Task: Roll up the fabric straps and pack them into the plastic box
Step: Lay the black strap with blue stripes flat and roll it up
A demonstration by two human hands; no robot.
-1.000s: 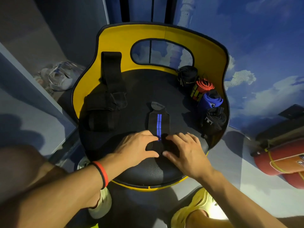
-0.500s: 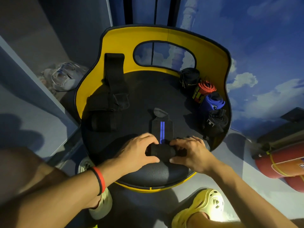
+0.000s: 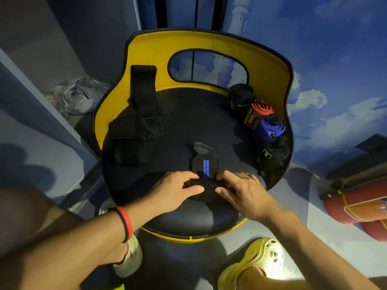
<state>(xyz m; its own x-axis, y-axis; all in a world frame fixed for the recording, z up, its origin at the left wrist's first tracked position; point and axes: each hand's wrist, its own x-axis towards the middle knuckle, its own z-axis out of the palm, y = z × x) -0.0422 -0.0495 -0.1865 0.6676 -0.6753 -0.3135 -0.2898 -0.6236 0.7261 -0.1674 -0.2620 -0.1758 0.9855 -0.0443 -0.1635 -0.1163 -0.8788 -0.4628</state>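
Pinching strap roll point(image 3: 207, 187), fingers point(image 3: 195, 189) at both ends

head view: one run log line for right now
step: rolling | left hand: grips strap | right hand: grips strap | strap: partly rolled, on seat | rolled straps: four, seat's right edge
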